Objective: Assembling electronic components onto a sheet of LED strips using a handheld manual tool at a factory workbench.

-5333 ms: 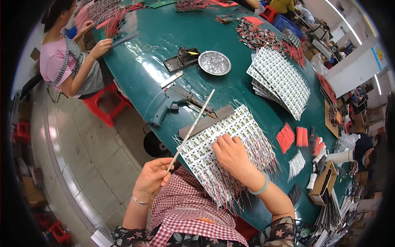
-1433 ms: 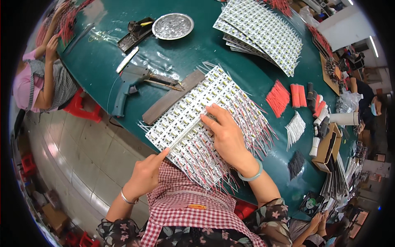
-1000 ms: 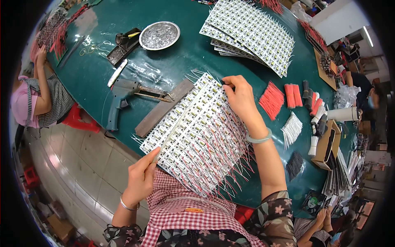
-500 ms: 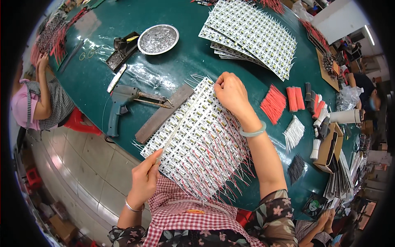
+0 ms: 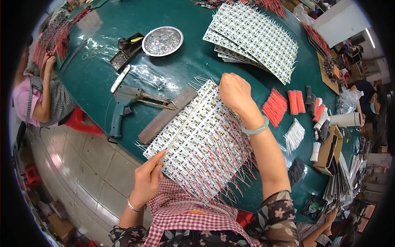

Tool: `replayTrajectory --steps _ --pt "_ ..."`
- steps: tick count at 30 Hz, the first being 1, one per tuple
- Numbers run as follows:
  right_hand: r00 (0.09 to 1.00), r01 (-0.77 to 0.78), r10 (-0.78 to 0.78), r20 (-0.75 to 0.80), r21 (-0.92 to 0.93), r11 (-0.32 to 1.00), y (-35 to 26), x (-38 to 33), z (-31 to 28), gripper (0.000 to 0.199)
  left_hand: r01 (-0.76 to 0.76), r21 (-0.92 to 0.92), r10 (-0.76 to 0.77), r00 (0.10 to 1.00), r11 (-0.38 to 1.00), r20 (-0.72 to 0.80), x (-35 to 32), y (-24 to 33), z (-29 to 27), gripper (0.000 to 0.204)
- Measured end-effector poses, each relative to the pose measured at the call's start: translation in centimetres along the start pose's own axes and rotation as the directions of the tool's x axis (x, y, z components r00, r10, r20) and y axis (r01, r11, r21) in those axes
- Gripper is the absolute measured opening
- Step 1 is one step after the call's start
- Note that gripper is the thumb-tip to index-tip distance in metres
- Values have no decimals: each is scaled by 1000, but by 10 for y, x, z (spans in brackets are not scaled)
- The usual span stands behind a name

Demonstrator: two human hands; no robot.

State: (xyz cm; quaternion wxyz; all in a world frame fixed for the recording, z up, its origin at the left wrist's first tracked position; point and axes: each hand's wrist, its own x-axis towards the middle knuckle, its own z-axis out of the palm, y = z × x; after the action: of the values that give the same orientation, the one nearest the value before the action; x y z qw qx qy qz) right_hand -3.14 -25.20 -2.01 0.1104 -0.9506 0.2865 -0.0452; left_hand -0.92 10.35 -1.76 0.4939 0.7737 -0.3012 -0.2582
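R hand [image 5: 235,92] curled by PCB [image 5: 201,142], hold unclear; L hand [image 5: 147,179] pinching stick [image 5: 181,129], end hidden.

Bright tube light [image 5: 369,36]; glare on tabletop [image 5: 153,77]; edges curved, dark.

The circuit-board panel [image 5: 205,138] is white, carries rows of small yellow-green and black components, and lies component side up, at a slant, on the desk [image 5: 197,57]. Red and white wires cover its lower-right portion. The thin, straight, pale strip [image 5: 185,123] lies across the panel's face, parallel to the component rows, near the upper-left edge.
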Motion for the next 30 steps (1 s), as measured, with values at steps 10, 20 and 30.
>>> replayTrajectory --steps 10,20,30 --pt "991 -133 108 85 409 903 31 -4 0 17 -36 -21 36 999 999 -1 -2 -6 -2 45" --pt "1000 10 -6 -11 436 900 14 -16 7 13 -21 -55 20 999 998 -31 0 -7 0 44" --pt "969 191 -131 -211 300 935 11 -25 25 4 -64 -90 65 998 994 9 -5 -10 -2 47"
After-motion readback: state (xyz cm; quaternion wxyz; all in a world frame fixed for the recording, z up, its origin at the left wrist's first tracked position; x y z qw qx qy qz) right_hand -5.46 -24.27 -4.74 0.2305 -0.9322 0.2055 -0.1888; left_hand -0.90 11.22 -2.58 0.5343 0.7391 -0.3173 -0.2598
